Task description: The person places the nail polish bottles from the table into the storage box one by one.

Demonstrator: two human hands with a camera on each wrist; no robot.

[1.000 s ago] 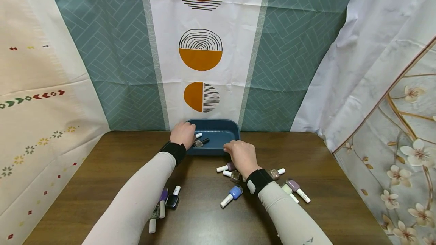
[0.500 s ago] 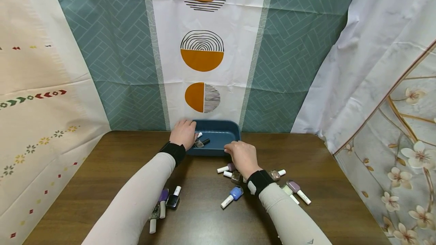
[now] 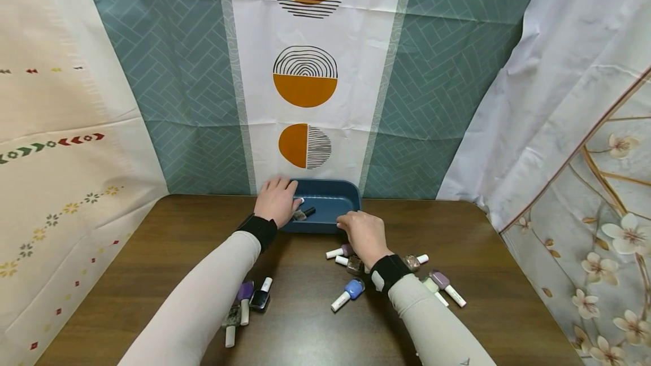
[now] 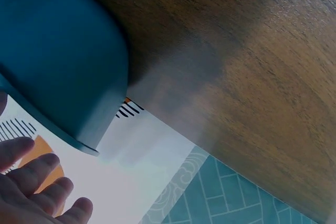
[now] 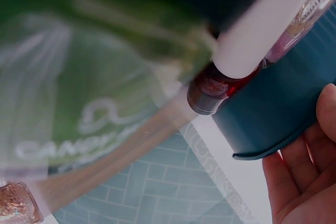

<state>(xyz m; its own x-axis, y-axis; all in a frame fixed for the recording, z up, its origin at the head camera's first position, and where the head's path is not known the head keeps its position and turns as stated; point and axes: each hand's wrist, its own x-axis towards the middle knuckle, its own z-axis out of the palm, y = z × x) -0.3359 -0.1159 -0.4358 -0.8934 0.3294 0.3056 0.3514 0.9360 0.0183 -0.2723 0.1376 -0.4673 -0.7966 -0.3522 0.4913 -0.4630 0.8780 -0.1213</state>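
A blue tray point(image 3: 329, 227) stands at the back of the table. A black-capped nail polish bottle point(image 3: 308, 212) lies inside, near a white cap partly hidden by my left hand point(image 3: 274, 203). That hand is over the tray's left end; the left wrist view shows its fingers point(image 4: 50, 182) extended and spread. At the front right corner, my right hand point(image 3: 365, 236) pinches the tray's rim, thumb outside; its fingertips are hidden behind the rim in the right wrist view. Below this hand lie a mauve bottle point(image 3: 347, 249) and a brown glitter bottle point(image 3: 355, 265).
A blue polish bottle point(image 3: 354, 288) lies mid-table. To the right are a glitter bottle point(image 3: 412, 262), a mauve bottle point(image 3: 439, 280) and a pale green one point(image 3: 430, 284). Purple point(image 3: 246, 291), black point(image 3: 260, 300) and dark glitter point(image 3: 233, 316) bottles lie by the left forearm. Patterned cloth point(image 3: 305, 33) hangs behind.
My left hand's fingers have straightened and spread at the tray's left end, and its thumb now covers more of the white cap. The right hand stays at the rim. The view has shifted slightly.
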